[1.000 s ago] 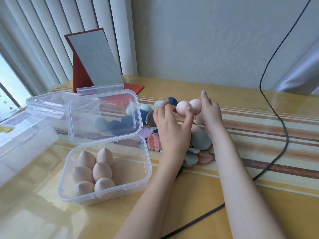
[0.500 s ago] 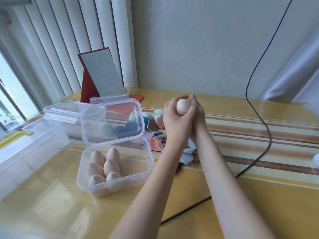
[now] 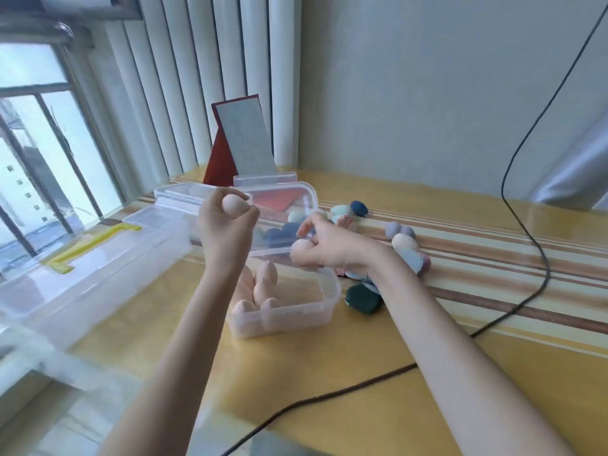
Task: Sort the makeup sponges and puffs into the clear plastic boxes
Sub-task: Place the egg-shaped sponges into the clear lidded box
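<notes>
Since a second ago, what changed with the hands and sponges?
Both hands left the pile, each holding a pink sponge. The left hand lifted its sponge leftward above the open box; the right hand carried its sponge to the box's rim. The sponges in the box and the mirror stayed.

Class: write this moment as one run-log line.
left hand: grips beige sponge | right hand: grips second beige sponge above open box | stage: placing

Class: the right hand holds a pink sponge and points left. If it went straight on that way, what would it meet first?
Probably the left hand, which holds its own pink sponge. The right hand looks lower, though, so it might pass underneath; depth is unclear.
</notes>
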`<state>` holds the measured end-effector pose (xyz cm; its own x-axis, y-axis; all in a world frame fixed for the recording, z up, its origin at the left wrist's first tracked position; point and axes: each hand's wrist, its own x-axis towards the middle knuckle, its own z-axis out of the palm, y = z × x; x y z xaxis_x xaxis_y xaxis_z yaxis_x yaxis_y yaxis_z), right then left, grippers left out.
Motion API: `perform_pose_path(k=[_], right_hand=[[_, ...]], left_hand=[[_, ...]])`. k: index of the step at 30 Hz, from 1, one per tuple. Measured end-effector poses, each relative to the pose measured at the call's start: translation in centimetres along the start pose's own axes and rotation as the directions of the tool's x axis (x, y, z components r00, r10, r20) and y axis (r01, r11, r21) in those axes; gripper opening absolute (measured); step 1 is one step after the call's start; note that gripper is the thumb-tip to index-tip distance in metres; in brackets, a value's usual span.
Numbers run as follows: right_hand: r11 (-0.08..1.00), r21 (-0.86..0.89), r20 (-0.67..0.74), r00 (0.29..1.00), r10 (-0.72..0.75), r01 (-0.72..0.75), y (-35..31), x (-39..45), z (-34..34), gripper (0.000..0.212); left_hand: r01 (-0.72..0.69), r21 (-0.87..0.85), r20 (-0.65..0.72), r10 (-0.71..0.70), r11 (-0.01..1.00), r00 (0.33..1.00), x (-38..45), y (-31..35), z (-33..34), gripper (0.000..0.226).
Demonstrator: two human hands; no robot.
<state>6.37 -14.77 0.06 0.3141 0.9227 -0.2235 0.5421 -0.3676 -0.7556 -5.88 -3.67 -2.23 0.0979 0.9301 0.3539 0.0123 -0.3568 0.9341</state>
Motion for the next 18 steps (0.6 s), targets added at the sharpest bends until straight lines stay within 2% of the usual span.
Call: perform_pose_path(k=[2, 5, 9, 10, 12, 18], right_hand=[[0.971, -0.239, 0.015, 1.000, 0.021, -0.017, 0.0, 0.1, 0.9, 0.042], [0.923, -0.384, -0.009, 0.999, -0.033, 0.027, -0.5, 0.2, 2.2, 0.034], [0.746, -0.663, -0.083, 0.984, -0.159, 0.065, -0.3, 0.8, 3.5, 0.030], [0.726, -0.682, -0.087, 0.976, -0.202, 0.089, 0.0, 1.0, 3.5, 0.033], [0.764, -0.634, -0.092, 0.970, -0.224, 0.116, 0.5, 1.4, 3.4, 0.039], [0.860, -0.492, -0.163, 0.956, -0.243, 0.135, 2.4, 2.6, 4.8, 0.029]], left_hand=[[-0.040, 0.040, 0.053, 0.038, 0.998, 0.998, -0.3, -1.3, -0.6, 0.019], [-0.074, 0.063, 0.115, 0.066, 0.995, 0.991, -0.7, -2.5, -0.7, 0.017], [-0.190, 0.047, 0.156, 0.181, 0.981, 0.971, -1.1, -2.4, -0.4, 0.016], [-0.201, 0.039, 0.171, 0.192, 0.979, 0.967, -1.0, -2.6, -0.4, 0.016], [-0.195, 0.021, 0.185, 0.188, 0.981, 0.965, -0.9, -3.1, -0.4, 0.017], [-0.118, -0.046, 0.197, 0.125, 0.992, 0.972, -0.5, -3.7, -0.4, 0.018]])
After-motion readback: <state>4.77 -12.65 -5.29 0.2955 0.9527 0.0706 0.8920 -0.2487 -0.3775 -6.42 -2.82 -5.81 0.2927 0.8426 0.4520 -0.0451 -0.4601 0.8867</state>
